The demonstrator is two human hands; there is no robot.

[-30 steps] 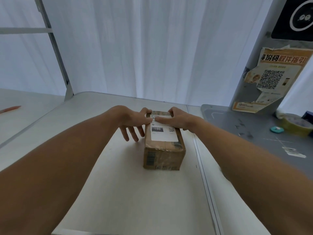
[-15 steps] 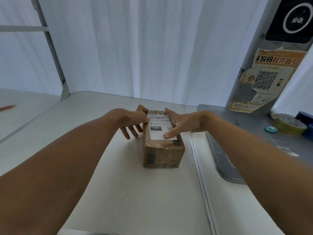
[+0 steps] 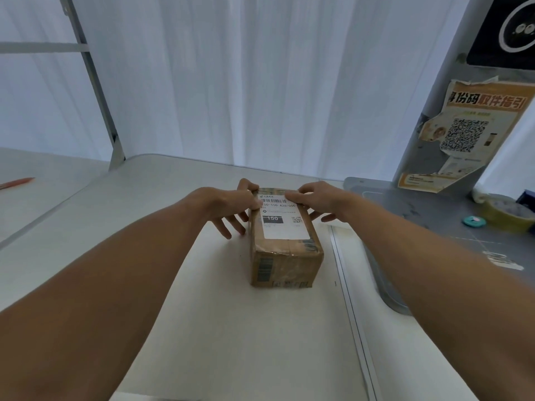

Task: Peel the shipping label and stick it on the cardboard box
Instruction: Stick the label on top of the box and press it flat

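Brown cardboard box (image 3: pixel 285 256), centre frame, carries a white shipping label (image 3: pixel 285 219) with black barcode and black block. White surface (image 3: pixel 231 328). Yellow-olive tape roll (image 3: pixel 508 212), teal disc (image 3: pixel 474 221), right edge.

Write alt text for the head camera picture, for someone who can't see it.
Two bare hands, the left hand and the right hand, press the far end of a white shipping label onto the top of a small cardboard box on a white table. A tape roll lies to the right.
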